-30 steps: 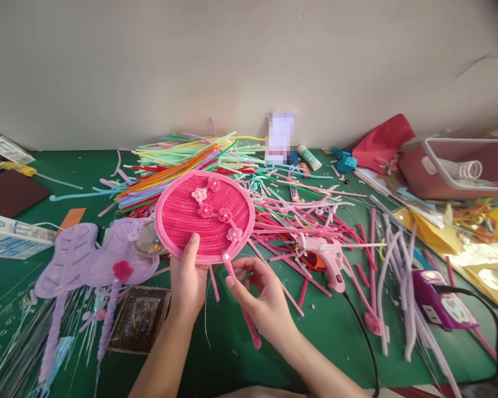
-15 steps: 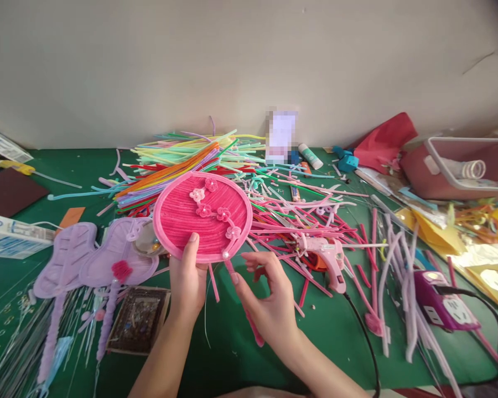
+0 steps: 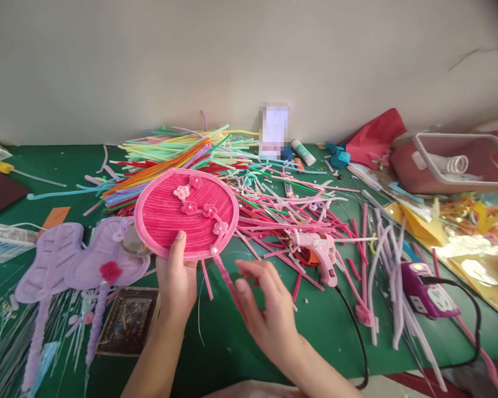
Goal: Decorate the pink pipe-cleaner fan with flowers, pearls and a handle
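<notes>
My left hand point(image 3: 177, 287) grips a round pink fan point(image 3: 166, 213) by its lower rim, thumb across the front. The fan's face is made of deep-pink fuzzy stems inside a lighter pink border. Small pink flowers with pearl-like centres point(image 3: 209, 211) run down its right side to a white bead point(image 3: 214, 251). From that bead a thin wrapped handle point(image 3: 224, 277) slants down to the right. Beside the handle is my right hand point(image 3: 269, 304), thumb and fingers apart and slightly bent; its palm side hides the handle's lower end.
Colourful pipe cleaners point(image 3: 157, 160) lie heaped behind the fan. A pink glue gun point(image 3: 317, 249) rests on the right, its black cord trailing forward. Two lilac fans point(image 3: 53, 260) and a bead box point(image 3: 126, 320) are at left. A purple power socket point(image 3: 427, 290) and pink bin point(image 3: 423, 166) stand right.
The view has turned slightly, so the scene sits further left or right of before. My right thumb has drawn off the upper handle, baring more of it. My left hand still grips the fan.
</notes>
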Demonstrator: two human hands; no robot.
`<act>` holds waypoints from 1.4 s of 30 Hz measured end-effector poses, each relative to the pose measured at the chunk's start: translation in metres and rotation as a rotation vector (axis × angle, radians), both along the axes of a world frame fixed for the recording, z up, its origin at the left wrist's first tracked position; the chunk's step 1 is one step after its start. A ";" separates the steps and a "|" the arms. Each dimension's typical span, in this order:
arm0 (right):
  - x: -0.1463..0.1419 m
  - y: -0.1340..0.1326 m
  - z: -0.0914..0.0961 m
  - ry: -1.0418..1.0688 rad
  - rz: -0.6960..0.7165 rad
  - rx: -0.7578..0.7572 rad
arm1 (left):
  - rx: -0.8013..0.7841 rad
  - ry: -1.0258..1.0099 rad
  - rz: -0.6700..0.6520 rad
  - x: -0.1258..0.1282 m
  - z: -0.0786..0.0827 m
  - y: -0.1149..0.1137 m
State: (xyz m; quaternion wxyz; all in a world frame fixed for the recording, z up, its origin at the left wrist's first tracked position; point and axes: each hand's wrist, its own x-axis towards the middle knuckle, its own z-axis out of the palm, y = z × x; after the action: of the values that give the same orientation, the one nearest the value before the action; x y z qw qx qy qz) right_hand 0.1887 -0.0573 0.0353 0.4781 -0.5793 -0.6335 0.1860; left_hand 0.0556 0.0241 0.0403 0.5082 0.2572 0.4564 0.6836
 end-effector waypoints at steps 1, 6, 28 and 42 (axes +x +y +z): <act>0.009 0.000 0.004 -0.023 -0.055 0.003 | 0.003 0.001 0.004 0.000 0.000 0.000; 0.056 -0.004 0.021 -0.198 -0.195 -0.071 | 0.008 0.004 -0.003 -0.003 0.002 0.001; -0.016 0.057 -0.033 -0.550 0.343 -0.239 | -0.005 -0.060 -0.064 -0.016 0.018 0.010; -0.009 0.054 -0.007 0.039 0.211 -0.308 | -0.029 -0.062 -0.044 -0.018 0.011 0.010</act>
State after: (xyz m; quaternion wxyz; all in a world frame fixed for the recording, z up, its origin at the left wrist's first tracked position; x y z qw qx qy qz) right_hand 0.1797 -0.0030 0.0288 0.3737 -0.5723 -0.6453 0.3411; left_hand 0.0379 0.0343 0.0509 0.5404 0.2385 0.4445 0.6734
